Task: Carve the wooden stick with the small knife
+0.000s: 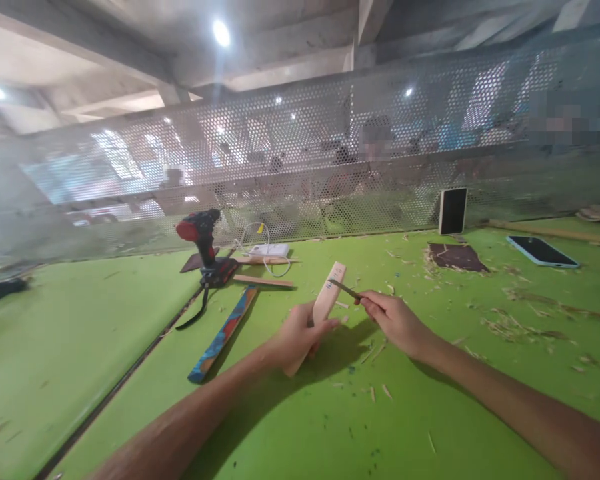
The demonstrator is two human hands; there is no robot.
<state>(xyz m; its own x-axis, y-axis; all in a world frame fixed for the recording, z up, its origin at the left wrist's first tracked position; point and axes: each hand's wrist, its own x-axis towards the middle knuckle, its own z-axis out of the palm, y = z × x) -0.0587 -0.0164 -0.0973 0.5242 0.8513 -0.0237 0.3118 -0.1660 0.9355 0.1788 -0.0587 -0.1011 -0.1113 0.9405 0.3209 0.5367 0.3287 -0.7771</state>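
Observation:
My left hand is wrapped round the lower part of a pale wooden strip, tilted up and to the right, with small blue marks near its upper end. In my right hand is a thin carving knife, its handle mostly hidden by my fingers. The dark blade reaches left to the strip's face beside the blue marks; whether it touches the wood I cannot tell. Left of my hands a painted blue and red wooden strip lies flat on the green table.
A red and black cordless drill stands at back left, near a white power bank with a cable. At right are a brown sandpaper sheet, a phone and an upright dark-faced device. Wood shavings lie scattered. A perforated metal screen borders the back.

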